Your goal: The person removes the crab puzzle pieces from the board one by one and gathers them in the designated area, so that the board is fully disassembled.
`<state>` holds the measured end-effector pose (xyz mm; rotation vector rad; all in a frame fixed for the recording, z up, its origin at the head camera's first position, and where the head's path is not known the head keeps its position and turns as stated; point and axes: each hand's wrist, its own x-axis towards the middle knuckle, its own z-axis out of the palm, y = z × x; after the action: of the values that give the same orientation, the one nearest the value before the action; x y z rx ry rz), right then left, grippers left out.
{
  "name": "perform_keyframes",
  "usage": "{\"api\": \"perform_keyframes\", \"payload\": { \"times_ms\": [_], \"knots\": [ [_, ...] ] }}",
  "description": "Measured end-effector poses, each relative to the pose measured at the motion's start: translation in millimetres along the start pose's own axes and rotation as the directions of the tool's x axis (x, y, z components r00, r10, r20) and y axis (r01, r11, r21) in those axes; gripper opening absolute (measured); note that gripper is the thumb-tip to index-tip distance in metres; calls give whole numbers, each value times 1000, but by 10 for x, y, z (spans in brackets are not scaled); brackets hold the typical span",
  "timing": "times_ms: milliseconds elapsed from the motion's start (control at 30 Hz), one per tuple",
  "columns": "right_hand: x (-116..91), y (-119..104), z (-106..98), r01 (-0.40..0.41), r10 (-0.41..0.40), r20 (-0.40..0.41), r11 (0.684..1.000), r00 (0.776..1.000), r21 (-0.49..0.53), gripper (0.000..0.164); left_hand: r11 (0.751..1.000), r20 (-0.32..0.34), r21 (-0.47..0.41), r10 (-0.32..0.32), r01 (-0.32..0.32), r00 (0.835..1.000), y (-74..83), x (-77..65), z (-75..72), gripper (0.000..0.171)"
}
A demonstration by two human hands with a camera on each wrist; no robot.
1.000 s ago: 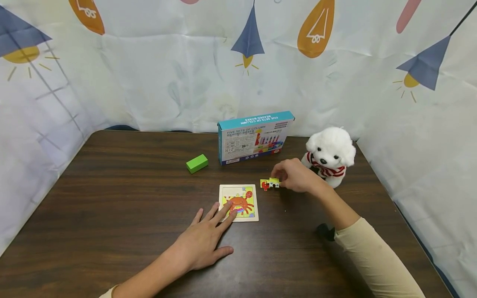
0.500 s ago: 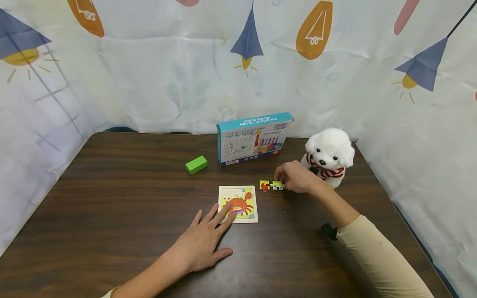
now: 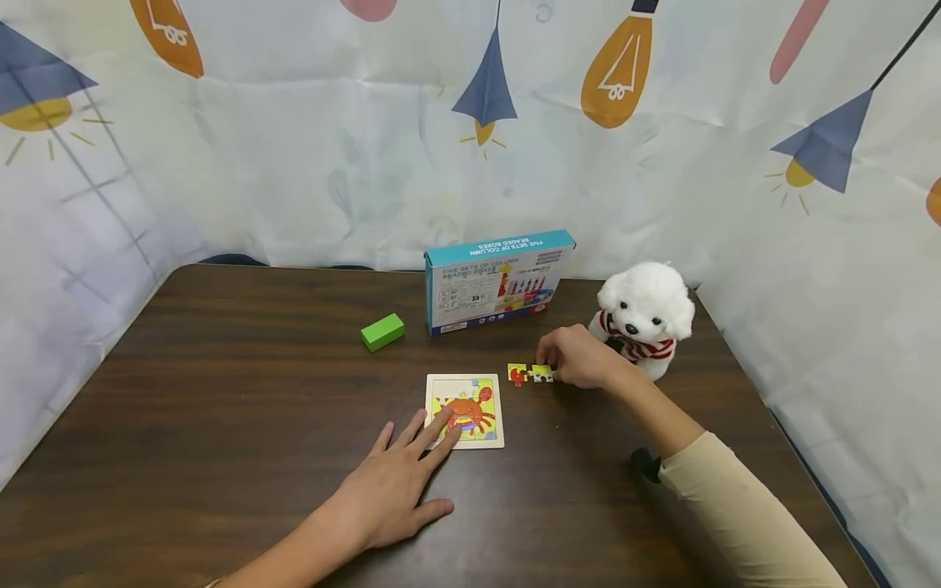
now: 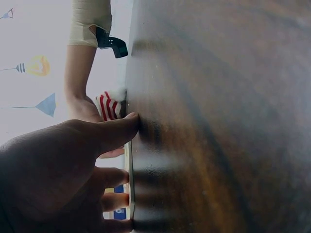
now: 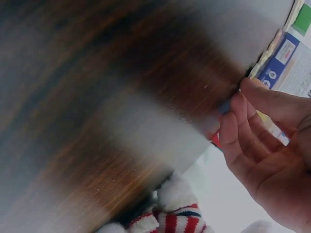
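Note:
My left hand (image 3: 390,494) lies with straight, spread fingers reaching over the lower left of a square crab jigsaw puzzle in a pale wooden tray (image 3: 501,418). Part of the tray's upper left shows bare. To the tray's right, my right hand (image 3: 581,357) pinches the right end of a yellow puzzle piece (image 3: 542,376) printed with eyes. Just left of it is another puzzle piece (image 3: 517,373), yellow with a red claw. In the right wrist view, thumb and fingertips (image 5: 231,121) meet close over the tabletop, largely hiding the piece.
A toy box (image 3: 496,286) with a teal top stands behind the puzzle. A green block (image 3: 382,332) lies to its left. A white plush dog (image 3: 647,306) in a striped scarf sits right behind my right hand. Printed cloth (image 3: 331,163) hangs beyond the table.
The eye piece overlapped the claw piece a second ago; my right hand shifted it right, then it stays just beside that piece. The left hand keeps its place on the puzzle.

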<state>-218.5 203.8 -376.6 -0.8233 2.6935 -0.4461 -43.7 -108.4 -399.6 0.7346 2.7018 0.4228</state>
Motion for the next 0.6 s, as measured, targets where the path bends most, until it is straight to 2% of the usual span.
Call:
{"api": "perform_keyframes", "payload": {
  "times_ms": [600],
  "knots": [
    [3, -8, 3, -22, 22, -7, 1000, 1000, -18, 22, 1000, -24, 0, 13, -13, 1000, -18, -18, 27, 87]
  ]
}}
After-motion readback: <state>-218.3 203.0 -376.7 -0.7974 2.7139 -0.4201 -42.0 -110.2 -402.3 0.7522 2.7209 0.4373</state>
